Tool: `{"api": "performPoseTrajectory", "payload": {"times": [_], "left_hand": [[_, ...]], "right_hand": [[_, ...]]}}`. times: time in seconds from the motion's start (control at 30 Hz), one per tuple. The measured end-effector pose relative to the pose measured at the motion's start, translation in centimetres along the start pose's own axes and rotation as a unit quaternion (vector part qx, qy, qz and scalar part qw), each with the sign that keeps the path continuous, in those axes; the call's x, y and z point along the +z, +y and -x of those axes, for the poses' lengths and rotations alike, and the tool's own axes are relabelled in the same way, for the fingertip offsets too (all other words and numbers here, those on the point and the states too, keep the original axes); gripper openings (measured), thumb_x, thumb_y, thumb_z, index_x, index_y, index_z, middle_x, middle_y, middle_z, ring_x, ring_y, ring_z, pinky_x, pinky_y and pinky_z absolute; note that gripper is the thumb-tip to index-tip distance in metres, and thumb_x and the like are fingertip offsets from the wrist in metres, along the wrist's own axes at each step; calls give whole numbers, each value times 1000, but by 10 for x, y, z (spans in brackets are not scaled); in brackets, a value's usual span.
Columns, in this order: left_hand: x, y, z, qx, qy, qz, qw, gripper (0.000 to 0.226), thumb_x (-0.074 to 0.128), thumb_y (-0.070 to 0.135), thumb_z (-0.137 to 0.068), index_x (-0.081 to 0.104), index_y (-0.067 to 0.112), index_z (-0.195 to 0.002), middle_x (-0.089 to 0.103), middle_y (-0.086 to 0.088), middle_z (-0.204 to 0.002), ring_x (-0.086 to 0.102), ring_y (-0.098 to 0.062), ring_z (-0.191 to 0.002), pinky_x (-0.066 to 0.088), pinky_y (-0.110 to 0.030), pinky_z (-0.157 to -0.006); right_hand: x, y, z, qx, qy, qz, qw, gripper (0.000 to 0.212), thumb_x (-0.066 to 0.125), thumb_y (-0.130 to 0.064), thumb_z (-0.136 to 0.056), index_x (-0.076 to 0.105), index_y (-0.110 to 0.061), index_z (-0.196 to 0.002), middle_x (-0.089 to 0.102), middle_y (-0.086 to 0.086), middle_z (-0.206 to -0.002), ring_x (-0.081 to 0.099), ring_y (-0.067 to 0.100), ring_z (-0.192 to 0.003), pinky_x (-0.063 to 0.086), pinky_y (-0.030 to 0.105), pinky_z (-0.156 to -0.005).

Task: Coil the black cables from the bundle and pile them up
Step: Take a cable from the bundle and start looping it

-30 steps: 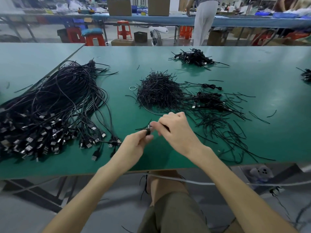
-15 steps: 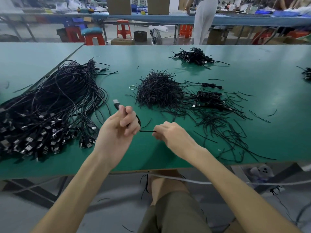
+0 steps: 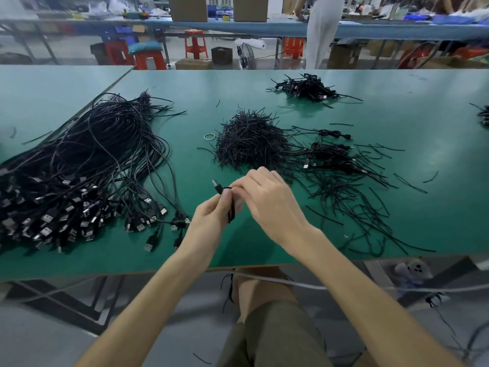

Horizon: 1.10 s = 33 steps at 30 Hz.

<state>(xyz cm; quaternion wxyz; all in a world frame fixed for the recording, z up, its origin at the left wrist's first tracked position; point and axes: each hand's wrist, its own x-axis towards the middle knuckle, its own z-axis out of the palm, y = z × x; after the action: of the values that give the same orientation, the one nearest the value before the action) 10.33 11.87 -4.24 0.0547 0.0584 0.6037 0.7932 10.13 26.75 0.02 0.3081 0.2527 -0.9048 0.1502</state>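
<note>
Folded black cable [image 3: 231, 211] held, seemingly upright; bundle [image 3: 87, 160] sprawled left.

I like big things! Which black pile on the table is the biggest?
The long-cable bundle at the left, with silver plugs: it spreads far wider than the middle heap and the far pile.
</note>
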Motion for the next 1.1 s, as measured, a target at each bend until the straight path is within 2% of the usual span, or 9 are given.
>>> {"api": "performPoseTrajectory", "payload": {"times": [0.1,0.23,0.37,0.47,0.67,0.73,0.83,0.93,1.1], "left_hand": [[1,9,-12,-56,17,222,973,46,38,32,-107,54,2,-137,67,-8,-134,63,-16,-124,52,-30,-99],[-7,20,-16,-62,15,301,952,45,30,34,-110,55,7,-136,69,-3,-131,65,-15,-122,56,-27,-91],[-11,21,-9,-54,30,303,951,29,43,29,-106,63,11,-114,74,4,-96,72,-18,-106,60,-29,-82],[-12,23,-8,-48,26,308,950,23,41,27,-109,57,16,-97,59,8,-73,67,-12,-75,58,-26,-76],[-4,18,-4,-35,-12,208,978,29,39,26,-108,52,15,-85,41,7,-63,43,-10,-54,50,-23,-66],[-1,17,-2,-33,-51,144,988,34,35,24,-110,53,13,-83,45,5,-65,46,-11,-57,47,-24,-68],[-2,24,2,-34,-119,51,991,33,38,25,-107,52,9,-82,58,-4,-71,57,-20,-70,45,-35,-76],[-5,34,3,-43,-133,-4,990,29,45,24,-102,58,4,-85,68,-12,-82,63,-28,-83,44,-50,-85],[-16,45,3,-43,-115,-149,981,28,48,11,-105,66,6,-84,76,-14,-95,72,-30,-96,55,-42,-99]], "right_hand": [[8,-10,8,46,-45,-66,996,22,55,-17,-104,71,-4,-110,70,9,-94,61,31,-90,48,44,-85],[12,-14,15,101,-62,-159,980,21,55,-19,-105,71,-7,-111,67,2,-86,57,24,-87,44,42,-86],[12,-14,17,140,-60,-203,967,18,61,-29,-102,69,-13,-102,60,-13,-85,55,14,-87,44,38,-88],[15,-12,17,208,-100,-231,945,21,66,-36,-98,62,-15,-98,67,-5,-86,58,18,-84,47,40,-84],[13,-18,16,250,-166,-400,866,46,73,-20,-94,52,-21,-134,68,-6,-109,65,3,-91,52,19,-85],[14,-19,14,246,-153,-410,865,42,68,-4,-91,57,-17,-129,67,-8,-97,60,-2,-79,49,14,-79],[13,-16,13,247,-118,-398,876,28,58,5,-90,64,-15,-109,54,-13,-72,46,3,-61,50,28,-66],[15,-17,16,259,-107,-405,870,24,62,3,-90,66,-17,-102,58,-3,-73,51,14,-64,54,48,-67],[16,-20,21,256,-87,-438,857,28,81,-17,-85,73,-18,-112,71,-5,-93,63,11,-81,56,33,-79]]}}
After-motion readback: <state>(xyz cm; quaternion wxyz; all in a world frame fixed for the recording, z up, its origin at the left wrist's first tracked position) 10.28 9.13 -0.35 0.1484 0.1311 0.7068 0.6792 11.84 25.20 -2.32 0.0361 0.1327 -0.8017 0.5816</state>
